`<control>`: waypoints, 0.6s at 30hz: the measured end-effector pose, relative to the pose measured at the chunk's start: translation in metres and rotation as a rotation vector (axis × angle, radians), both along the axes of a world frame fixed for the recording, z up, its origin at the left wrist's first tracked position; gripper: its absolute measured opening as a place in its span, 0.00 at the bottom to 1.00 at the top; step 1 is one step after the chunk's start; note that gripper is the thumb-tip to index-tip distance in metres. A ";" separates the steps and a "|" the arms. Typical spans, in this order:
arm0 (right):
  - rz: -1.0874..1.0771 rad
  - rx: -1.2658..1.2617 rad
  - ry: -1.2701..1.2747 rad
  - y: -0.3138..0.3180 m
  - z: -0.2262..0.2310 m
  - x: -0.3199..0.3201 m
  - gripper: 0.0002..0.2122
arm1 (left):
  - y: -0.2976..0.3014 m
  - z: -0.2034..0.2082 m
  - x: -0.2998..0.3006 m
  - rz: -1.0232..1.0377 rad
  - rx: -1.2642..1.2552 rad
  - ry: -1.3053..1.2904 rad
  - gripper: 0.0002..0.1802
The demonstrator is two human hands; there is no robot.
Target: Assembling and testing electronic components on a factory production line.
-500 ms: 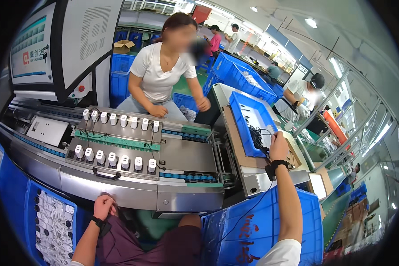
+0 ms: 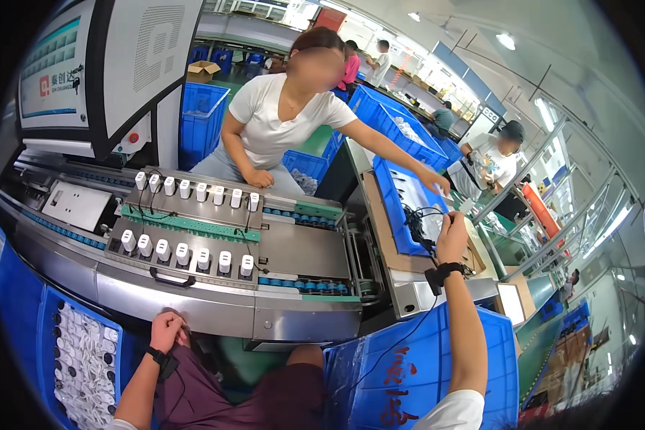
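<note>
My right hand [image 2: 452, 238] is raised at the right side of the blue tray [image 2: 383, 204]. Its fingers are closed, and a small white block [image 2: 468, 206] like a charger sticks up from them. Black cables [image 2: 417, 221] lie bunched in the tray beside this hand. Low by the machine's front edge, my left hand [image 2: 168, 331] rests on my thigh with its fingers curled; whatever they hold, if anything, is hidden. White chargers [image 2: 183, 253] stand upright in two rows on the metal fixture plate [image 2: 215, 275], some with thin black cables.
Across the conveyor [image 2: 304, 252] a co-worker [image 2: 287, 107] stretches an arm over the tray. A blue bin of white cables [image 2: 86, 358] stands at lower left, and another blue bin [image 2: 437, 358] below my right arm. The machine's screen cabinet [image 2: 140, 57] rises at far left.
The co-worker has leaned right and reached an arm across the tray toward my right hand. A small white block now shows above my right fingers. My left hand has barely moved.
</note>
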State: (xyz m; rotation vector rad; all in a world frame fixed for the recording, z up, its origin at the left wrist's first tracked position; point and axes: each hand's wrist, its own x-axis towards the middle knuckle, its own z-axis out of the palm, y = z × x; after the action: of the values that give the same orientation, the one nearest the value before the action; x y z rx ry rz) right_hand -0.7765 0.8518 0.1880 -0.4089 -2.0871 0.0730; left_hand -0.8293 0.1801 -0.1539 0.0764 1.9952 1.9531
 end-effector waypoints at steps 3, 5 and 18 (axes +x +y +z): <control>-0.024 -0.020 0.071 -0.002 0.007 0.003 0.08 | 0.000 0.002 0.000 0.009 0.004 0.000 0.13; -0.035 -0.031 0.107 -0.002 0.007 0.004 0.08 | 0.001 0.000 -0.001 0.006 -0.002 0.007 0.13; -0.049 -0.038 0.128 0.000 0.001 0.003 0.08 | 0.001 0.003 0.000 0.002 -0.003 0.012 0.12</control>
State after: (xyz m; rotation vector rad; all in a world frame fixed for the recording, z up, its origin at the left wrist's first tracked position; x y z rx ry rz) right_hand -0.7734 0.8521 0.1894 -0.4659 -1.9518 0.1075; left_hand -0.8291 0.1811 -0.1511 0.0848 2.0064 1.9551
